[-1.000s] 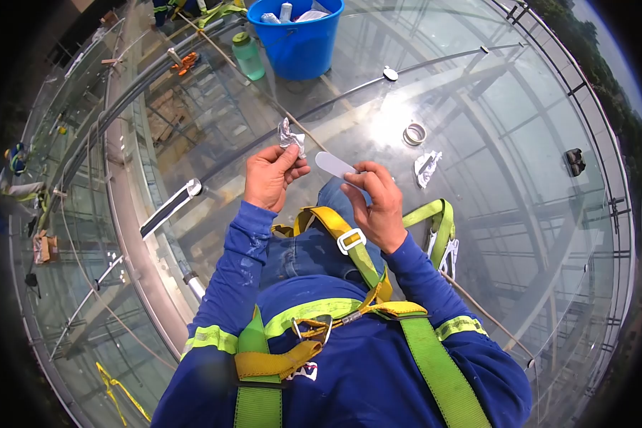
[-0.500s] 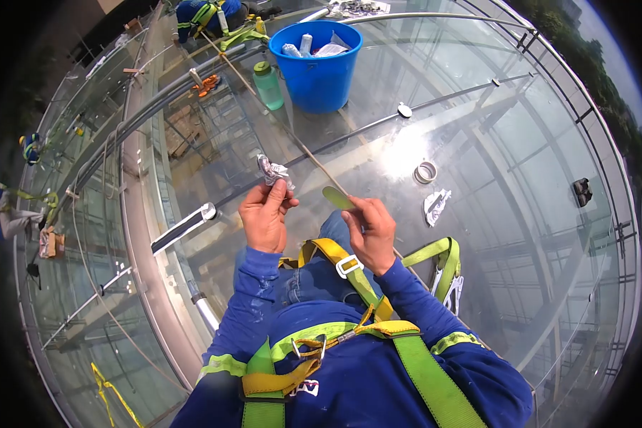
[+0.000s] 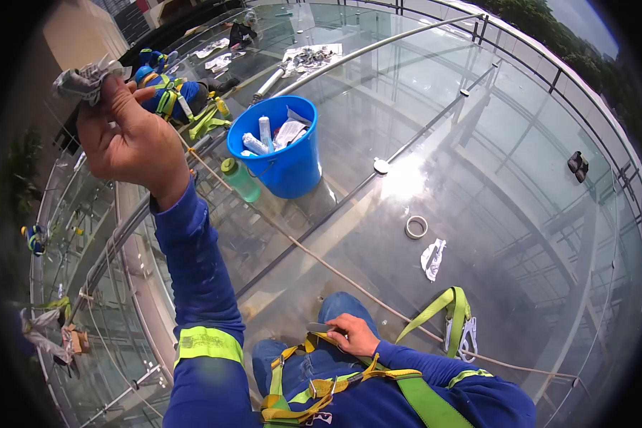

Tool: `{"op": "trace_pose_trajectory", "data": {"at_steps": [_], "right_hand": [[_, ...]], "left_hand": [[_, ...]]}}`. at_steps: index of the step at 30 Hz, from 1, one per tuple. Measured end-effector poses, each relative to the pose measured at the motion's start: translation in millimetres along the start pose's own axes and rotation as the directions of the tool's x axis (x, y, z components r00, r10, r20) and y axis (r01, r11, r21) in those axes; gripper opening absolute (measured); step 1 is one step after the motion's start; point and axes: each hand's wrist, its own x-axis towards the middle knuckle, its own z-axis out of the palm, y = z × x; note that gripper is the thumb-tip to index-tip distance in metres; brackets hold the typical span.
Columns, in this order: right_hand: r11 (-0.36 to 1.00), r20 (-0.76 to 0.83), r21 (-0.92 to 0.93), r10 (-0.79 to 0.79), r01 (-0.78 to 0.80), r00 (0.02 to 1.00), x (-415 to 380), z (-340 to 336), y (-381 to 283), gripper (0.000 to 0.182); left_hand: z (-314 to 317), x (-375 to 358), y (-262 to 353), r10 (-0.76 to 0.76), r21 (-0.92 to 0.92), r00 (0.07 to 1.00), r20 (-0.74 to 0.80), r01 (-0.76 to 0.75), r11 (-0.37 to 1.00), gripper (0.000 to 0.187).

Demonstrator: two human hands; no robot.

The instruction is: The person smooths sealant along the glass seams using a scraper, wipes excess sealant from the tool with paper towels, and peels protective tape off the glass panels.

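My left hand (image 3: 132,143) is raised at the upper left, its thumb and fingers closed on a crumpled piece of newspaper (image 3: 84,82). Low over my lap, my right hand (image 3: 354,337) grips a thin, flat strip with a rounded end, like a small spatula (image 3: 320,328). Most of that strip is covered by the fingers. Yellow-green harness straps (image 3: 414,389) cross my blue top near the right hand. To the right, a green lanyard (image 3: 446,303) with metal hooks (image 3: 468,337) lies on the glass.
A blue bucket (image 3: 285,167) holds white tubes and paper. Beside it leans a green bottle (image 3: 240,180). A tape roll (image 3: 416,227) and crumpled paper (image 3: 432,259) lie on the glass. A rope (image 3: 314,255) crosses diagonally. A co-worker (image 3: 182,96) crouches beyond my left hand.
My left hand has swung up and to the left with the newspaper. My right hand has lowered toward my lap, still holding the spatula. The view has tilted up and shifted.
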Motion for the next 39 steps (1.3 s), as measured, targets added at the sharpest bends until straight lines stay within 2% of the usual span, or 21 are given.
{"op": "trace_pose_trajectory", "data": {"at_steps": [1, 2, 3, 4, 5, 6, 7, 9, 11, 14, 17, 18, 20, 21, 23, 24, 28, 33, 36, 37, 39], "right_hand": [[1.000, 0.004, -0.022, 0.012, -0.012, 1.000, 2, -4, 2, 0.025], [0.999, -0.018, -0.017, 0.043, -0.043, 0.999, 2, -6, 2, 0.024], [0.997, -0.039, -0.017, 0.070, -0.070, 0.997, 5, -11, 2, 0.024], [0.996, -0.067, -0.024, 0.081, -0.083, 0.994, 17, -20, 6, 0.024], [0.995, -0.098, -0.028, 0.090, -0.094, 0.991, 30, -28, 11, 0.024], [0.988, -0.141, 0.055, 0.152, -0.145, 0.978, 37, -33, 10, 0.024], [0.981, -0.176, 0.066, 0.191, -0.182, 0.966, 42, -39, 11, 0.024], [0.963, -0.241, 0.086, 0.269, -0.256, 0.932, 54, -54, 20, 0.024], [0.945, -0.326, 0.145, 0.326, -0.294, 0.887, 58, -64, 55, 0.024], [0.886, -0.464, 0.251, 0.463, -0.389, 0.755, 56, -87, 138, 0.027], [0.718, -0.538, 0.551, 0.696, -0.426, 0.476, 49, -132, 205, 0.033], [0.685, -0.588, 0.651, 0.728, -0.328, 0.353, 41, -143, 232, 0.036], [0.668, -0.739, 0.460, 0.653, -0.585, 0.165, 20, -173, 267, 0.037], [0.598, -0.749, 0.528, 0.663, -0.603, 0.002, 15, -183, 281, 0.035], [0.523, -0.724, 0.587, 0.681, -0.618, -0.112, -2, -196, 318, 0.036], [0.510, -0.743, 0.539, 0.663, -0.670, -0.093, -10, -202, 333, 0.034], [0.438, -0.801, 0.364, 0.598, -0.822, -0.036, -13, -211, 334, 0.031], [0.413, -0.766, 0.262, 0.639, -0.872, 0.073, 1, -212, 314, 0.030], [0.373, -0.787, 0.158, 0.607, -0.914, 0.112, 3, -208, 323, 0.029], [0.376, -0.798, 0.166, 0.595, -0.912, 0.100, -1, -208, 335, 0.031], [0.317, -0.801, 0.086, 0.585, -0.945, 0.123, -2, -206, 326, 0.035]], "left_hand": [[52, -6, -72, -0.316, 0.004, 0.905, 0.284, 0.328, 0.945, 0.019], [87, -30, -141, -0.666, 0.118, 0.652, 0.363, 0.677, 0.727, 0.030], [122, -53, -208, -0.887, 0.296, 0.273, 0.371, 0.871, 0.392, 0.042], [127, -75, -228, -0.887, 0.492, 0.346, 0.306, 0.740, 0.458, 0.046], [125, -106, -282, -0.742, 0.649, 0.569, 0.355, 0.422, 0.633, 0.043], [117, -132, -276, -0.754, 0.577, 0.531, 0.386, 0.499, 0.647, 0.040], [101, -148, -233, -0.841, 0.458, 0.322, 0.435, 0.725, 0.515, 0.037], [47, -199, -225, -0.797, 0.445, 0.113, 0.594, 0.779, 0.442, 0.031], [-31, -254, -227, -0.809, 0.528, 0.054, 0.585, 0.732, 0.430, 0.025], [-172, -310, -204, -0.949, 0.676, -0.056, 0.309, 0.715, 0.178, 0.029], [-339, -349, -168, -0.989, 0.793, -0.145, 0.004, 0.603, -0.085, 0.031], [-389, -352, -146, -0.981, 0.772, -0.181, -0.065, 0.614, -0.165, 0.027], [-467, -356, -100, -0.956, 0.787, -0.080, -0.281, 0.551, -0.278, 0.015], [-510, -356, -85, -0.921, 0.826, -0.081, -0.381, 0.419, -0.378, 0.011], [-583, -352, -49, -0.928, 0.879, -0.055, -0.369, 0.302, -0.368, 0.006], [-626, -356, -36, -0.937, 0.933, 0.012, -0.349, 0.101, -0.346, 0.006], [-629, -336, 21, -0.966, 0.919, 0.043, -0.257, -0.300, -0.258, 0.010], [-609, -353, -18, -0.988, 0.979, -0.027, -0.150, -0.145, -0.144, 0.014], [-546, -362, -39, -0.998, 0.998, 0.010, 0.065, -0.005, 0.065, 0.014], [-524, -364, -46, -1.000, 0.997, -0.027, 0.010, 0.078, 0.008, 0.014], [-478, -362, -52, -0.991, 0.986, -0.081, 0.104, 0.139, 0.092, 0.018]]}}
